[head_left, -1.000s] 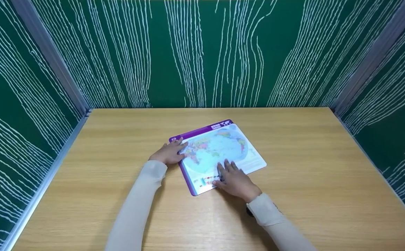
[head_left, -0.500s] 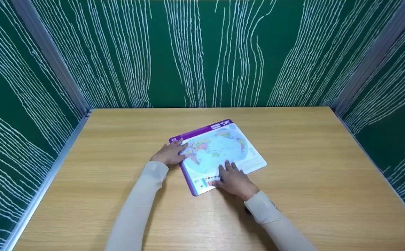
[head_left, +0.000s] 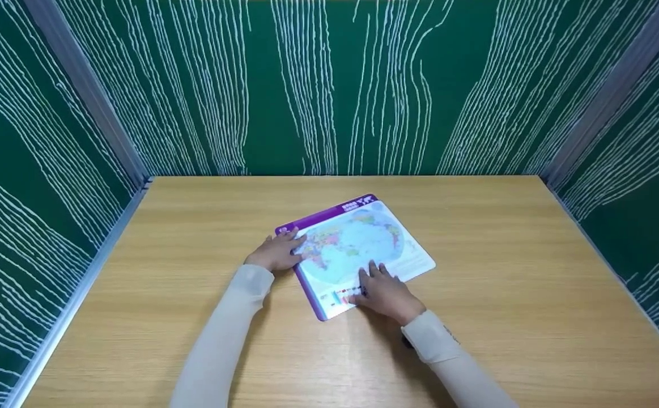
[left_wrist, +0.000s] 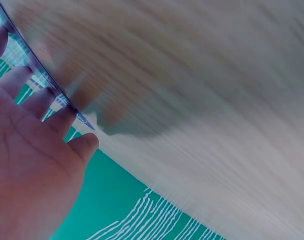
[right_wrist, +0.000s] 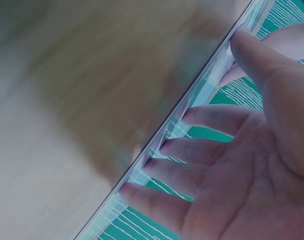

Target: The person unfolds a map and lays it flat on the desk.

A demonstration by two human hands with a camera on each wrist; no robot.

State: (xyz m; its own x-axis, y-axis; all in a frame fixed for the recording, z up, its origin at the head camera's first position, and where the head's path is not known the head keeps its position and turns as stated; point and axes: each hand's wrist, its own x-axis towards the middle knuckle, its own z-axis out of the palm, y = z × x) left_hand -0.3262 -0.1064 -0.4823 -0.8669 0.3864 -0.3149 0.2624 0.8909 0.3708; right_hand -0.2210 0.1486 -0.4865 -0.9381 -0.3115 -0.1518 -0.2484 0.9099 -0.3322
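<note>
A thin world map board (head_left: 363, 249) with a purple border lies askew on the wooden table, in the middle of the head view. At its left edge rests my left hand (head_left: 275, 250), fingers spread over the purple border and the map. My right hand (head_left: 387, 296) lies on the near edge with its fingers extended over the printed legend. In the left wrist view the left hand (left_wrist: 36, 135) shows its palm, several fingertips against the thin board. The right wrist view has the right hand (right_wrist: 232, 165) with its thumb and fingertips on the board's shiny surface.
The light wooden table (head_left: 505, 272) extends around the board on all sides. Green panels (head_left: 386, 85) with white wavy lines stand behind it and at both sides, joined by grey metal posts (head_left: 88, 85).
The board has turned very slightly, its near corner shifting a little to the right. My right hand has moved slightly with it; the left hand stays at the left edge.
</note>
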